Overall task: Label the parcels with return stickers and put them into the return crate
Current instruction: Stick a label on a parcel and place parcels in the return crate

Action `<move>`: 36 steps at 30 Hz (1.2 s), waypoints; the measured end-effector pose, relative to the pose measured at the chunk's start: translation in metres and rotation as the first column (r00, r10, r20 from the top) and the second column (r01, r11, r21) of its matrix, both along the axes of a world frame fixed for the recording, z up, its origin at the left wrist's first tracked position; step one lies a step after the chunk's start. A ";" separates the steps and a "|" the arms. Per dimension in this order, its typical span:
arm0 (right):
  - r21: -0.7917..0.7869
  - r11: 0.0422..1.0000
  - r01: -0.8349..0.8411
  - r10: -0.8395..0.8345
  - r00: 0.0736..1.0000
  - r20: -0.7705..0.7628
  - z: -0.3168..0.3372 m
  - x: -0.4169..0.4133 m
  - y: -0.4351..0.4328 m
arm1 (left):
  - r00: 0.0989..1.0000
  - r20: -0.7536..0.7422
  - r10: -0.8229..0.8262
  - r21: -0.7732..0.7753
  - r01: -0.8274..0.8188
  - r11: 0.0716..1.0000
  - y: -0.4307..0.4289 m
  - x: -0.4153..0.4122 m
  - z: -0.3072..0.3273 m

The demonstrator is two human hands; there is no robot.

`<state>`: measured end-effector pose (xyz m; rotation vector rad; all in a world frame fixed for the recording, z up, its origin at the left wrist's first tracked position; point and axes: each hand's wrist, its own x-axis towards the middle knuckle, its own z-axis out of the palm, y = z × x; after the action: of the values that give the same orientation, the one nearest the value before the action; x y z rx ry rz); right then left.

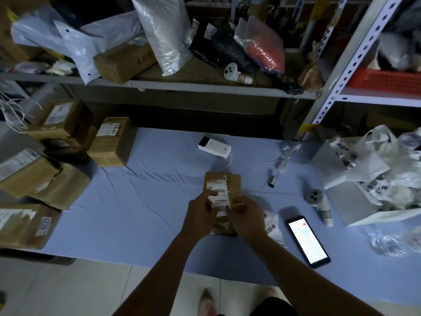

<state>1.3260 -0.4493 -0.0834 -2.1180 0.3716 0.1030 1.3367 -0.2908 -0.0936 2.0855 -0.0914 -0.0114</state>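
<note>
Fingers of left hand [200, 215] and right hand [245, 216] pinch return sticker [222, 207] | on brown parcel [224, 182] | blue cloth [136, 201]

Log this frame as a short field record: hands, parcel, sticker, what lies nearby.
left hand: on the parcel's left side, at the sticker
right hand: on the parcel's right side, at the sticker
parcel: small brown box on the blue sheet
sticker: white, between the hands, on the parcel
phone: right of the parcel, screen lit
boxes: stacked at left
</note>
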 end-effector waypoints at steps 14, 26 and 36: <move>-0.233 0.932 -0.279 0.259 0.959 -0.116 -0.053 0.029 0.018 | 0.974 -0.207 -0.089 0.287 0.147 0.947 0.004 0.037 -0.046; -0.243 0.948 -0.206 0.171 0.972 -0.159 -0.054 0.035 -0.012 | 0.938 -0.276 0.212 0.271 -0.136 0.953 0.038 0.027 -0.069; 0.143 0.987 -0.079 0.110 0.968 -0.224 -0.076 0.030 -0.028 | 0.860 -0.485 0.160 -0.125 -0.249 0.960 0.018 0.010 -0.070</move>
<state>1.3559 -0.4773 -0.1592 -1.9953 0.3896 0.4222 1.3471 -0.2728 -0.1632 1.8423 0.4156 -0.3672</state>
